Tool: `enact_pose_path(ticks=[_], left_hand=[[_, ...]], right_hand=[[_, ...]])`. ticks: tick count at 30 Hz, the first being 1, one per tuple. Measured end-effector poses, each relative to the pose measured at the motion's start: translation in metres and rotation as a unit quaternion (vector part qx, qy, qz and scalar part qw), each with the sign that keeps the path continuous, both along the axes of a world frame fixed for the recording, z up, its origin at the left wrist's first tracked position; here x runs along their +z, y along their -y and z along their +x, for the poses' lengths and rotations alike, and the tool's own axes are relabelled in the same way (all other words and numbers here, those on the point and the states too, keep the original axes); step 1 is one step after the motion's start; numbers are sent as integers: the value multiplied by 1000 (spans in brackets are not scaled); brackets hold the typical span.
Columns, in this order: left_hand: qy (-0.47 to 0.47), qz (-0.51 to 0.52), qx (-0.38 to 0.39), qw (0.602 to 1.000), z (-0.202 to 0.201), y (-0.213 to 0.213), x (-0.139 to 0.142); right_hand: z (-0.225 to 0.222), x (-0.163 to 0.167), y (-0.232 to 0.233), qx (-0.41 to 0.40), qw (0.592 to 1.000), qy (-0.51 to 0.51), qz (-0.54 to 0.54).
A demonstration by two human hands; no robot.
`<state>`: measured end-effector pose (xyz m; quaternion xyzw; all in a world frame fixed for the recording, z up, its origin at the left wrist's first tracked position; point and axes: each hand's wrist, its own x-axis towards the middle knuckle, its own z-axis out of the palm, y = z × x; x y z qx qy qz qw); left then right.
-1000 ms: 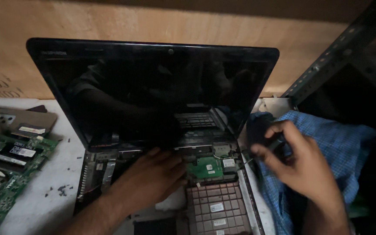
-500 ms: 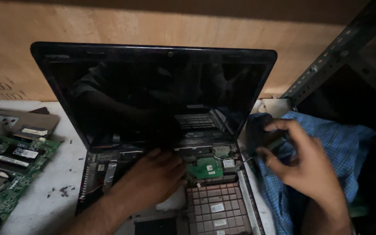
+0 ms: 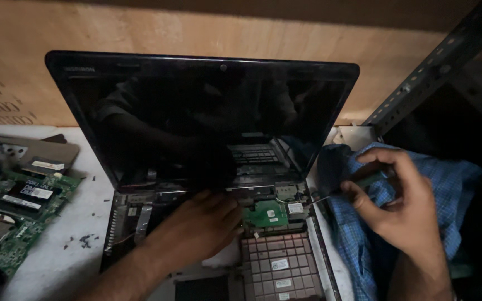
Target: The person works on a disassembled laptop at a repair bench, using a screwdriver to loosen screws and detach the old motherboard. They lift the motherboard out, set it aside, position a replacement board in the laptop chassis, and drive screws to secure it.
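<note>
Your hands, gutted laptop [image 3: 207,139].
Left hand [image 3: 196,228] lies flat, fingers released, on the bare chassis; right hand [image 3: 403,203] pinches a thin screwdriver [image 3: 344,189] over blue cloth [image 3: 453,184].

An electronics repair workshop: opened laptop [image 3: 207,167], loose circuit boards [image 3: 12,212], metal racking [image 3: 436,67].

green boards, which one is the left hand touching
The small green board inside the open laptop: the left hand's fingertips rest at its edge. The big green boards lie apart on the table, left of the laptop.
</note>
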<state>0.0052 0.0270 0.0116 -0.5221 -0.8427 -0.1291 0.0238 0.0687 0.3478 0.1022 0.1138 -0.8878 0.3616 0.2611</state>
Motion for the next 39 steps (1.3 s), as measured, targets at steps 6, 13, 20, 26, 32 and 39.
enact_pose_path(ticks=[6,13,20,26,32,39], left_hand=[[12,0,-10,1000,-6,0,-5],[31,2,31,999,-2,1,-4],[9,28,17,999,-2,2,-2],[9,38,37,999,0,3,2],[56,11,32,998,1,1,9],[-46,106,20,993,0,2,1]], right_hand=[[1,-2,-2,-15,1000,2,-4],[2,-4,-1,-38,998,9,-39],[2,-7,-3,-4,998,-39,-48],[4,-10,-3,-15,996,-28,-79],[2,-10,-5,-12,997,-40,-58],[3,-10,-2,-7,997,-28,-68]])
